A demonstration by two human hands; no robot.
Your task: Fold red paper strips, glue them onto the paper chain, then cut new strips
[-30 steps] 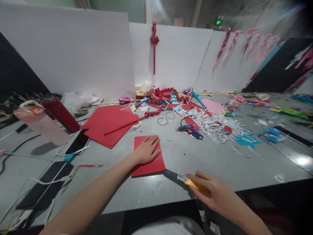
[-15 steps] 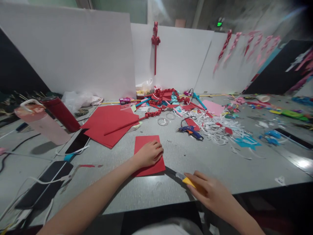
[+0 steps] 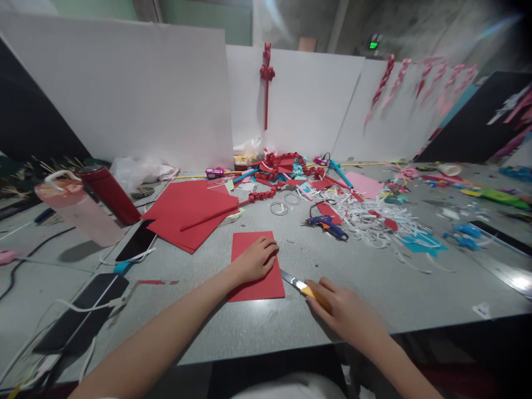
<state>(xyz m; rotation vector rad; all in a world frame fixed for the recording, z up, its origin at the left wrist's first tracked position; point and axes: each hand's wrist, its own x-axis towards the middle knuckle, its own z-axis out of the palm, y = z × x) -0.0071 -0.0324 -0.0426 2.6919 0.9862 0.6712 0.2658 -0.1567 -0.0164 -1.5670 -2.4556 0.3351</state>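
Though messy, grey table (image 3: 249, 332) by white panels (image 3: 166, 94), hands (image 3: 258, 259) half-curled, left on paper (image 3: 266, 287), right (image 3: 343, 306) round knife (image 3: 308, 291).

Left hand (image 3: 260, 257) pressed on red paper (image 3: 255, 285), on grey worktop (image 3: 199, 310). Right hand (image 3: 344, 310) grips yellow cutter (image 3: 318, 295), blade at paper's right edge. Blue glue gun (image 3: 326, 226) beyond, near white paper strips (image 3: 366, 216).

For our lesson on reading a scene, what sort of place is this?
Probably a shared craft workspace: a heap of white paper strips lies on the grey table, a blue glue gun lies beside it, and red and pink twisted paper hangings decorate white partition boards.
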